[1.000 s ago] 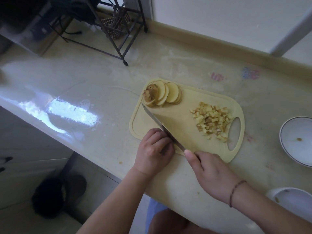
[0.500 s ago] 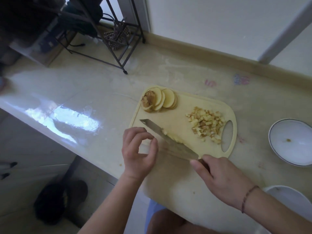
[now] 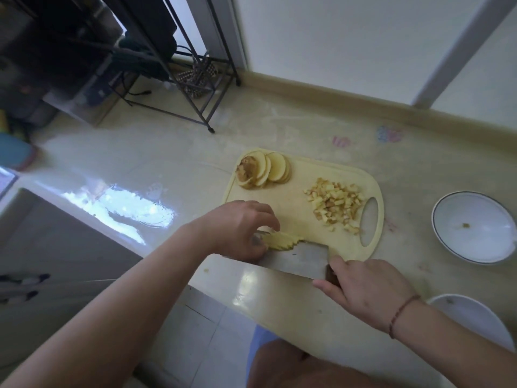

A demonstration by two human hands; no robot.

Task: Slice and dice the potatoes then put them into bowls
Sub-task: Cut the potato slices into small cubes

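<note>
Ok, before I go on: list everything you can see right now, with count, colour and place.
cutting board: one, pale yellow, on the counter, handle hole at its right end
potato slices: one overlapping stack, pale with brown skin, far left corner of the board
diced potato: one pile, yellow-brown, right part of the board beside the handle hole
cut potato pieces: a few, pale yellow, lying on the blade
cleaver: one, steel blade turned flat, near edge of the board
bowls: two, white; one right of the board, one at the near right
counter: one, glossy cream
metal rack: one, black, far left
left hand: at the pieces on the blade
right hand: grips the cleaver handle
</note>
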